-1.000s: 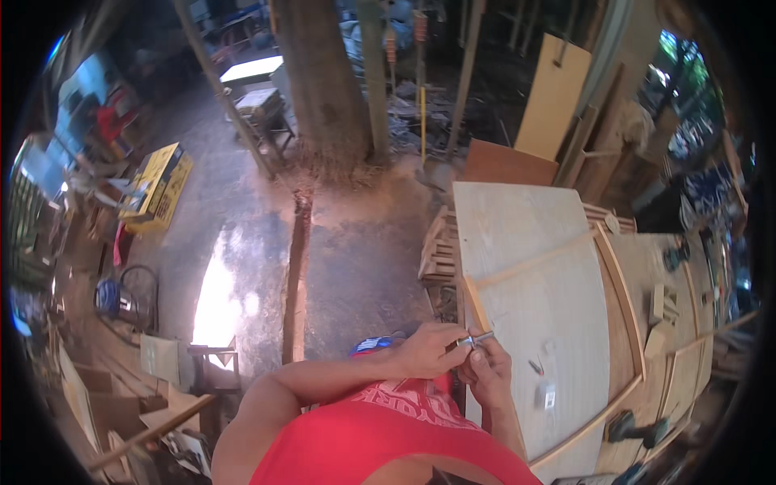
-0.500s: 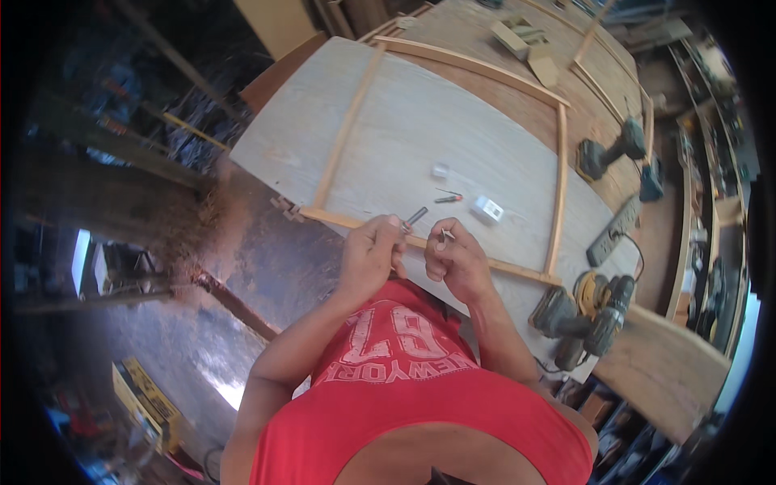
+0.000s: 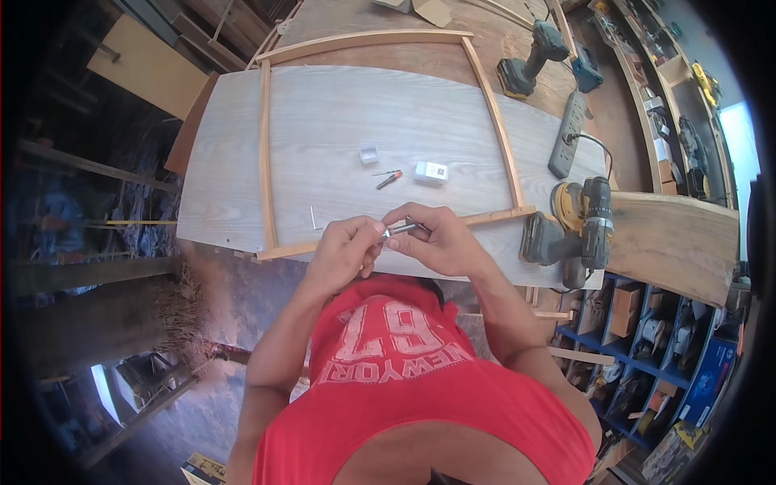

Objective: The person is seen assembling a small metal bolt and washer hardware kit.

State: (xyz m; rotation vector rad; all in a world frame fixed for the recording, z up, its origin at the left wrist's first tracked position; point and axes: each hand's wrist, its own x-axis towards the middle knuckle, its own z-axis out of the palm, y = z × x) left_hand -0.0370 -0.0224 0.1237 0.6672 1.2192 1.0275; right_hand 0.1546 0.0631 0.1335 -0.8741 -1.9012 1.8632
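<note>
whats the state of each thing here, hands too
Left hand: closed on a small metal piece
Right hand: pinching the same piece
Wooden frame: lying over the pale panel
Red-tipped tool: loose on the panel
Small box: on the panel; open or shut unclear
Power strip: cable plugged in
Yellow-and-black drill: set down, unheld

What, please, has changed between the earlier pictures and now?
Apart half a second ago, the left hand and right hand have met at a slim silver metal piece. A thin silver rod now shows on the pale wooden board. The small white box and slim red-and-dark tool stayed put.
</note>
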